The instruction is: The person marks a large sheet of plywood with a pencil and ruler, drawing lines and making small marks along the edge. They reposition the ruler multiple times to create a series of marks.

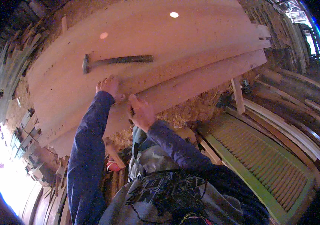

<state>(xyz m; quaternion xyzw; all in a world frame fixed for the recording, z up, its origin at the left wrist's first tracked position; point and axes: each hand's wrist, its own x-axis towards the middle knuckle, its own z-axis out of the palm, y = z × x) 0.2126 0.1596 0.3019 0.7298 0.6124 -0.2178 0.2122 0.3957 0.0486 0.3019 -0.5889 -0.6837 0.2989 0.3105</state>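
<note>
A wide, pale wooden panel (197, 32) lies in front of me, with a narrower board (208, 75) along its near edge. My left hand (109, 86) rests on the panel's surface, fingers stretched forward and the thumb out to the side. Close by on the right, my right hand (143, 113) is at the near board's edge, its fingers curled together. A small dark thing shows at those fingers, too unclear to name. Beyond my hands, a hammer (126, 59) lies on the panel, its head to the left and its dark handle to the right. Neither hand touches it.
A green-framed louvred shutter (240, 183) lies at the lower right, beside several long timber strips (280, 125). More wood strips (8, 80) are piled at the far left. An upright post (238, 95) stands by the board's right end. Something red (112, 166) sits below the panel.
</note>
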